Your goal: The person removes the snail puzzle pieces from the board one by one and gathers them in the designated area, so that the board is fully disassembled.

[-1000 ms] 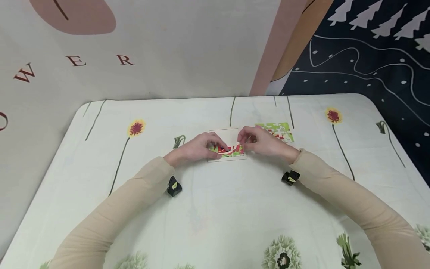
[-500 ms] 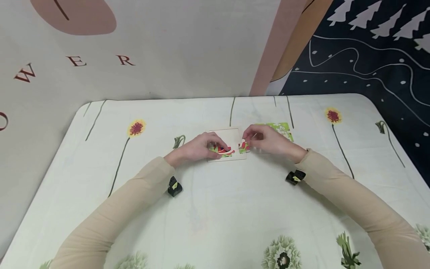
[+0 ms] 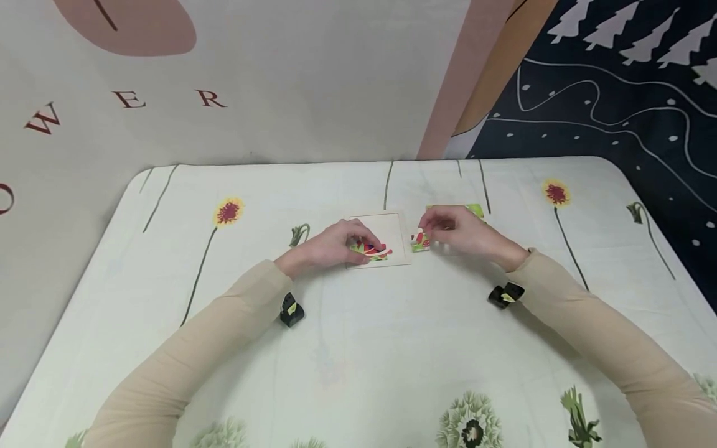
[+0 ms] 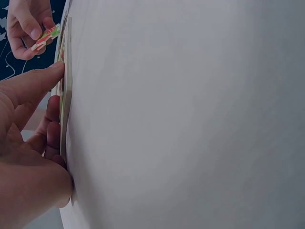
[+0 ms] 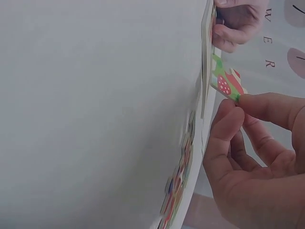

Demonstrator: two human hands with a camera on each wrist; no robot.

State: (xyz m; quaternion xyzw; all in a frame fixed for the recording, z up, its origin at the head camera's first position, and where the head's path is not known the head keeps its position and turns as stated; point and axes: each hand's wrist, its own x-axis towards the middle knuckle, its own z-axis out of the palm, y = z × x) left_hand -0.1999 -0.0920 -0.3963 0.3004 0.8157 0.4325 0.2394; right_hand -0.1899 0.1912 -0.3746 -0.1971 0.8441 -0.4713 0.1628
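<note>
My left hand (image 3: 338,242) rests on the left part of a pale puzzle board (image 3: 399,236), its fingertips pressing red and green puzzle pieces (image 3: 376,252). In the left wrist view the thumb and fingers of the left hand (image 4: 35,119) touch the top face of the board. To the right of the board, my right hand (image 3: 462,230) pinches a puzzle piece (image 5: 226,81) between thumb and fingers. This piece is green and red with a white-dotted red patch, and is held tilted just past the board's right edge.
More puzzle pieces (image 5: 176,186) lie on the table beneath and behind the right hand, partly hidden by it; a green strip (image 3: 476,210) of them shows. A white flower-print cloth (image 3: 358,348) covers the table. Printed fabric (image 3: 313,93) hangs behind it.
My right hand has lifted the puzzle piece away from the pieces on the board and carried it right, past the board's edge. The left hand has stayed in place.
</note>
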